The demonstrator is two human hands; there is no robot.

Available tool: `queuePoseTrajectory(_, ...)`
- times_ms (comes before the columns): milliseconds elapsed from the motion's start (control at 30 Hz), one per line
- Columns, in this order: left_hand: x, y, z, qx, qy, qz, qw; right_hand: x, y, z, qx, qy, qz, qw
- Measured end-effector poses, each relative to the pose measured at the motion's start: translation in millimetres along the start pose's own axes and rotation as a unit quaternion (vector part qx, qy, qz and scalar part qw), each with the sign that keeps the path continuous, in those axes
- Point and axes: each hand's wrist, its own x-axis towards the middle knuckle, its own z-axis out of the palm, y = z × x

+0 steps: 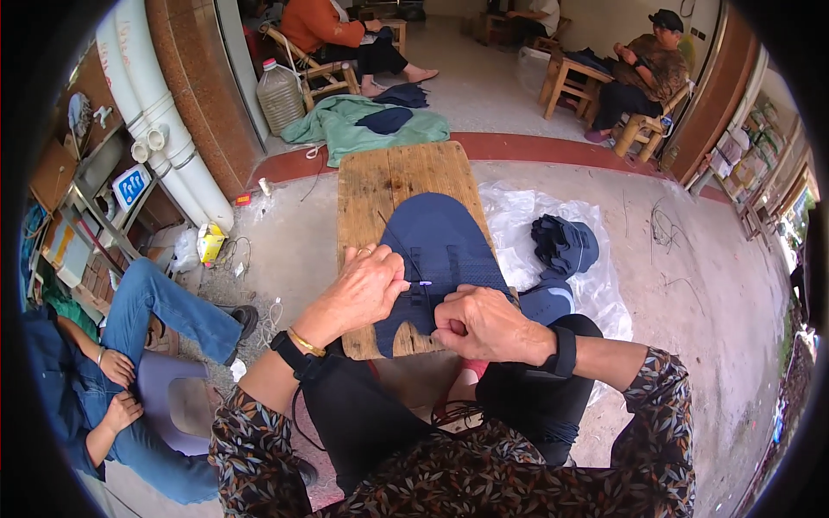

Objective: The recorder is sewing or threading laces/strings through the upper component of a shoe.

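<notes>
A flat navy piece (436, 226) with a rounded far end and a notch at its near end, looking like a shoe upper, lies on a small wooden table. My left hand (367, 289) is over its left side, fingers pinched on a thin dark stick or cord with a purple and white end (422, 282). A thin black strand (396, 234) stretches over the fabric from beside that hand. My right hand (485, 325) rests closed on the near right part of the piece. What its curled fingers hold, if anything, is hidden.
Clear plastic sheeting (596, 289) right of the wooden table (363, 186) carries a stack of navy pieces (563, 246). Beyond the table lies a green cloth (332, 123). A person in jeans (164, 302) sits close on my left by a grey stool (173, 388); others sit farther back.
</notes>
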Motion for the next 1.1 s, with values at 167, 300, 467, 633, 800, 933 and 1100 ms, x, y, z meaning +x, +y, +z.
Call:
queuePoseTrajectory(167,3,1,-1,-0.007,-0.007,-0.002,1.000,-18,-5,-6,0.014,-0.054,-0.031,0.998)
queuePoseTrajectory(300,3,0,-1,-0.012,-0.007,-0.002,1.000,-26,-4,-5,0.020,-0.058,-0.067,0.996)
queuePoseTrajectory(467,-2,-5,-3,-0.011,-0.019,-0.008,1.000,-14,-17,-29,0.051,-0.109,0.003,0.993)
queuePoseTrajectory(633,8,3,-5,0.040,-0.054,0.032,0.997,39,34,-40,0.023,0.026,0.001,0.999)
queuePoseTrajectory(800,6,2,-16,0.080,-0.117,0.086,0.986,44,52,-26,-0.016,-0.037,-0.036,0.999)
queuePoseTrajectory(933,5,-6,-23,0.034,-0.138,0.099,0.985,46,49,-29,-0.002,-0.047,-0.040,0.998)
queuePoseTrajectory(1100,7,-12,-26,-0.036,-0.153,0.102,0.982,45,53,-32,0.012,-0.056,-0.040,0.998)
